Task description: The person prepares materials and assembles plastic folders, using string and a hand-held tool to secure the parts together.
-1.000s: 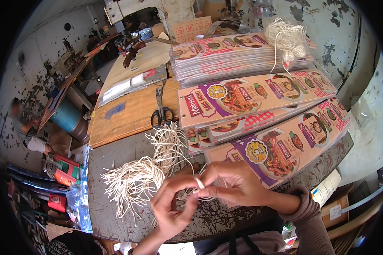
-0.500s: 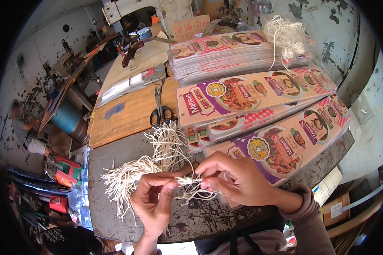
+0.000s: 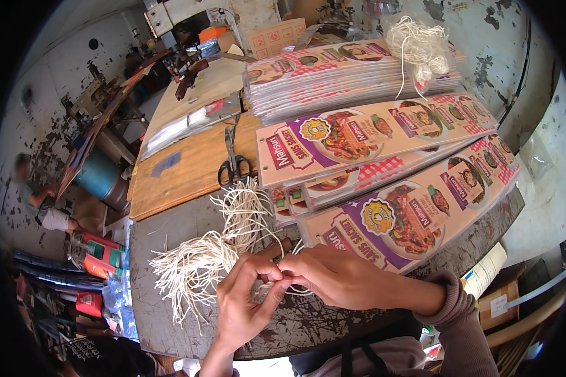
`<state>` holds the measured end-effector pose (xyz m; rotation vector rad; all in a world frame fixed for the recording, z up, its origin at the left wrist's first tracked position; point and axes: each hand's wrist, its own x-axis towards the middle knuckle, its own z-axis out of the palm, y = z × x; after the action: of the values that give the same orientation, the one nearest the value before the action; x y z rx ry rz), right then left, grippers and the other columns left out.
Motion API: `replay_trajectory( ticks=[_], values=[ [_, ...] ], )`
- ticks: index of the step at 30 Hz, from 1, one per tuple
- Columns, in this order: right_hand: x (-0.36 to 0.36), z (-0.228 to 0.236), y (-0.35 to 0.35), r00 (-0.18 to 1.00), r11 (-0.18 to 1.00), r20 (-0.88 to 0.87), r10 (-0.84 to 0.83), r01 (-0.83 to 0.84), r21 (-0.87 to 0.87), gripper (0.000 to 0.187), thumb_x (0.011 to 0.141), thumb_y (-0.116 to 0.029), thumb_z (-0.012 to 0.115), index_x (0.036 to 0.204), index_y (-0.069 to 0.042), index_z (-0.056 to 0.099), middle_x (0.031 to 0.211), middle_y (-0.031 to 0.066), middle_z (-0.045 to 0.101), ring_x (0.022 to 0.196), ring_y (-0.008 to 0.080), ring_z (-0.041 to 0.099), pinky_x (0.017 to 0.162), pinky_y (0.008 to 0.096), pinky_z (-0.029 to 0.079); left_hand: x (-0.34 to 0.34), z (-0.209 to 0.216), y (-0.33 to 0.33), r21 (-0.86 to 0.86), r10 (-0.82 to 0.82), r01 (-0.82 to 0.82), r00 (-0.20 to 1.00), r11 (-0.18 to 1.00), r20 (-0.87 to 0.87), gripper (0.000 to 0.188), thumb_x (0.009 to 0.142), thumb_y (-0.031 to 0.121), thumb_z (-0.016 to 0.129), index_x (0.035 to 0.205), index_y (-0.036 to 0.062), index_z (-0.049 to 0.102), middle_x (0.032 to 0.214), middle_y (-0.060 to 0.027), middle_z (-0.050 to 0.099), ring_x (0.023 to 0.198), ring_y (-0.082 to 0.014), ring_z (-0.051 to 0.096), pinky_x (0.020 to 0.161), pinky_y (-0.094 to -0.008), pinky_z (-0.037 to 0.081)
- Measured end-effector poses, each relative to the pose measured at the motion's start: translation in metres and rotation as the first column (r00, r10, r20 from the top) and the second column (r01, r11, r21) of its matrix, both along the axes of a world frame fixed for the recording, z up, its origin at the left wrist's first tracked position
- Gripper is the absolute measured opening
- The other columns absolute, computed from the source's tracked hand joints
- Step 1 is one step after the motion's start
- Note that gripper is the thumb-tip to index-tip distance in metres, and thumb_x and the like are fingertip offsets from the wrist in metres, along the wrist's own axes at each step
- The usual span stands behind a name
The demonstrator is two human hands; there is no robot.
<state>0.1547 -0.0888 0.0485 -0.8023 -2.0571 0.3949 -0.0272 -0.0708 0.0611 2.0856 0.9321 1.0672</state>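
Note:
Fingertip to fingertip, my left hand and my right hand pinch a thin white cord above the dark, scratched table. A loop of it shows beside my right fingers; the part between the fingertips is mostly covered. Just left of my hands lies a bundle of cut white cords, with a second cord bundle spread behind it. Right of my hands is a printed plastic-covered strip banner with food pictures, its near end close to my right knuckles.
Black-handled scissors lie on a wooden board. A tall stack of printed strips stands at the back, topped by a bag of tangled cord. A blue drum stands beyond the table; a person is at far left.
My hands have drawn together, the left shifting right and the right turning inward over the cord. The knotted cord stretch seen between them is now mostly hidden.

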Motion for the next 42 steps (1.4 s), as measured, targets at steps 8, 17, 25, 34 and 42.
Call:
replay_trajectory(
  ticks=[8,17,25,34,42],
  values=[
    [0.002,0.006,0.005,0.984,0.973,0.147,-0.098,0.063,0.223,0.033,0.069,-0.003,0.06,0.101,0.002,0.054,0.079,0.0061,0.054,0.071,0.0191,0.055,0.062,0.0297,0.044,-0.012,0.019,0.001,0.059,-0.04,0.052,0.981,0.997,-0.19,0.017,0.07,-0.003,0.071,0.078,0.0006,0.056,0.075,-0.0073,0.059,0.061,-0.0137,0.057,0.054,-0.0255,0.047],
    [-0.001,-0.006,0.012,0.958,0.969,0.239,-0.16,0.106,0.222,0.026,0.071,-0.012,0.062,0.094,-0.004,0.054,0.079,0.0052,0.049,0.08,0.0193,0.055,0.068,0.032,0.046,-0.039,0.03,-0.011,-0.026,0.125,-0.127,0.989,0.992,-0.077,0.019,0.062,-0.006,0.072,0.07,-0.0003,0.056,0.065,-0.0056,0.061,0.053,-0.0081,0.052,0.049,-0.0212,0.042],
    [-0.005,-0.01,0.016,0.95,0.993,0.288,-0.121,0.111,0.05,0.03,0.08,-0.029,0.062,0.083,0.0,0.055,0.089,0.011,0.045,0.085,0.0246,0.054,0.074,0.033,0.046,-0.054,0.033,-0.008,-0.105,0.143,-0.142,0.99,0.984,0.0,0.017,0.063,-0.007,0.068,0.071,-0.0008,0.055,0.064,-0.0052,0.06,0.054,-0.008,0.054,0.051,-0.0204,0.044],
    [0.058,0.042,-0.009,0.926,0.931,0.097,-0.364,0.363,0.037,0.045,0.081,-0.03,0.062,0.115,-0.003,0.052,0.121,0.0179,0.046,0.111,0.033,0.047,0.091,0.0408,0.041,-0.055,0.027,0.024,0.3,0.21,-0.087,0.889,0.95,-0.407,0.052,0.077,0.033,0.069,0.109,-0.0032,0.051,0.108,-0.0196,0.054,0.098,-0.0301,0.056,0.084,-0.04,0.044],
    [0.12,0.013,-0.08,0.649,0.657,0.186,-0.738,0.754,-0.025,0.05,0.088,-0.045,0.044,0.122,-0.009,0.051,0.135,0.0159,0.039,0.122,0.035,0.038,0.102,0.046,0.026,-0.001,-0.011,0.006,-0.171,-0.421,0.386,0.799,0.907,-0.43,0.085,0.092,0.043,0.043,0.136,-0.0133,-0.003,0.14,-0.0355,0.014,0.134,-0.0386,0.018,0.108,-0.0371,0.02]
  ],
)
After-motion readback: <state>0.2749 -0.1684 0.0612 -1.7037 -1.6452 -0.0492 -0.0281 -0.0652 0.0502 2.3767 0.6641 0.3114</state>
